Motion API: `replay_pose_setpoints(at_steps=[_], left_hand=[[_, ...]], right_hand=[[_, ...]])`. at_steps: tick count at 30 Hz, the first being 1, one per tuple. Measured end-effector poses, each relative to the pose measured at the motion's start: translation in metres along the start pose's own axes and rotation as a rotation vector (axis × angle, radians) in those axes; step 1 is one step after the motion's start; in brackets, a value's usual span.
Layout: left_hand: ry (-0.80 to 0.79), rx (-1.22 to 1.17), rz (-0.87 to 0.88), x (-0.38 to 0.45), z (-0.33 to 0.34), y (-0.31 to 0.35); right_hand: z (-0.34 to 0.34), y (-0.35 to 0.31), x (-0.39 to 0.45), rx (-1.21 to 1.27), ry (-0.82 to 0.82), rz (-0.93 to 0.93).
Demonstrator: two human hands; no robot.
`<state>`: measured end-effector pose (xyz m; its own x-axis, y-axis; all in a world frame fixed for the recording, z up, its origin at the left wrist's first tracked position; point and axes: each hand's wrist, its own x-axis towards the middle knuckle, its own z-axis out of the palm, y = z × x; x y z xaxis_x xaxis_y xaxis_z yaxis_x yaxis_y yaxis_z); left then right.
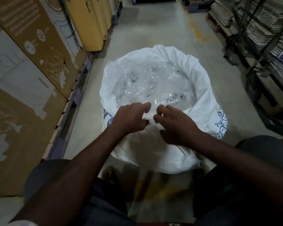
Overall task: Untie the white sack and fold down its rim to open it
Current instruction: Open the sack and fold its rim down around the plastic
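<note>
White woven sack [201,88] stood on the concrete floor [162,28] at the centre of the frame, its mouth already wide and untied, with crumpled clear plastic wrappers [153,82] filling the inside. The rim appeared rolled outward along the far and right edges; the near edge, at lower centre, sat bunched between the 2 hands. The step in hand was judged to be the folding of the rim, with the untying done

Left hand [129,118] lay at the near rim with fingers curled, thumb and fingers pinching a fold of white fabric. Right hand [173,123] lay just beside it, thumb against the same bunched fabric, the other fingers spread and bent above it; whether it held the fold firmly could not be told

The sack's near rim lay directly under both hands, the body of the sack extending away toward upper centre. Cardboard cartons [31,62] lined the left of the frame; stacked flat board [260,22] filled racks at upper right

The next move probably called for turning the gripped near edge outward and down, then working round both sides to level the roll
</note>
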<state>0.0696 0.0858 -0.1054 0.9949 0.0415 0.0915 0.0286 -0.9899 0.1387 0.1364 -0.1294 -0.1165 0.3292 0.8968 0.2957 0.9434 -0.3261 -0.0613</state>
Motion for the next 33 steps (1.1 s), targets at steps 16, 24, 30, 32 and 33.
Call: replay_pose_setpoints(at_steps=[16,24,30,32,33], left_hand=[[0.023,-0.144,0.017,-0.017,-0.023,-0.017],[0.180,-0.028,0.216,-0.013,-0.037,0.014],[0.273,0.105,0.065,-0.007,-0.013,0.029],[0.249,0.064,0.012,-0.008,-0.013,0.024],[0.239,0.045,0.002,-0.008,-0.014,0.021]], right_hand=[[-0.019,0.021,0.015,-0.266,-0.301,0.276],[-0.020,0.039,0.003,-0.300,0.391,0.037],[-0.015,0.016,-0.003,-0.237,0.269,-0.019],[-0.024,0.018,-0.002,-0.100,0.128,0.047],[-0.030,0.021,-0.002,0.000,0.052,0.093]])
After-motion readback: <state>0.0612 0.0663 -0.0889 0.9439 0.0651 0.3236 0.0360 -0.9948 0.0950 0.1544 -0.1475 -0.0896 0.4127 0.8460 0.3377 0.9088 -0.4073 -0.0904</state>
